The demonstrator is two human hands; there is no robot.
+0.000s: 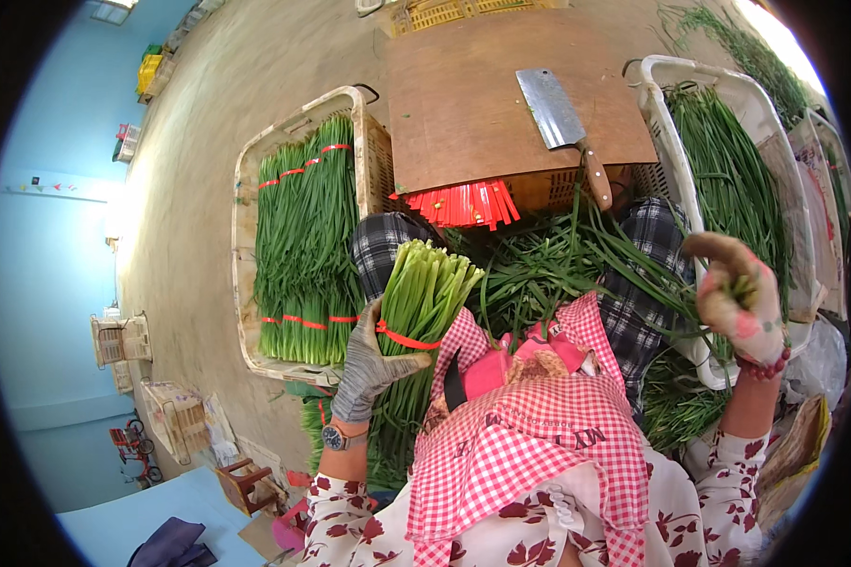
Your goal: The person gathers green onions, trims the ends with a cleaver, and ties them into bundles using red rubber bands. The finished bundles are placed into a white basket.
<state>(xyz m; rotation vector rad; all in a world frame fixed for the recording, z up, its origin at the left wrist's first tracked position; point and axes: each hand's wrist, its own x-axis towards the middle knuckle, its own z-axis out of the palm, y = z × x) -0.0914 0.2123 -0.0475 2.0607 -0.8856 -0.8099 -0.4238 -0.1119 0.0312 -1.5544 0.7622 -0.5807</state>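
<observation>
My left hand (376, 361), in a grey knit glove, is closed around a bundle of garlic chives (415, 298). A red tie (405, 338) wraps this bundle, and its pale cut ends point away from me. On the right, my right hand (741, 301) wears a stained whitish glove and is raised near the right crate's edge. Its fingers curl around a few chive stems, with yellowish-green ends showing between them. Loose chive leaves (539, 266) lie across my lap. Red tie strips (468, 204) fan out under the front edge of the wooden board (461, 99).
A cleaver (549, 106) rests on the board, its handle jutting over the near edge. To the left, a white plastic crate (245, 283) holds tied chive bundles. Another white crate (688, 177) on the right contains loose chives. Stools and more crates (174, 418) stand farther left.
</observation>
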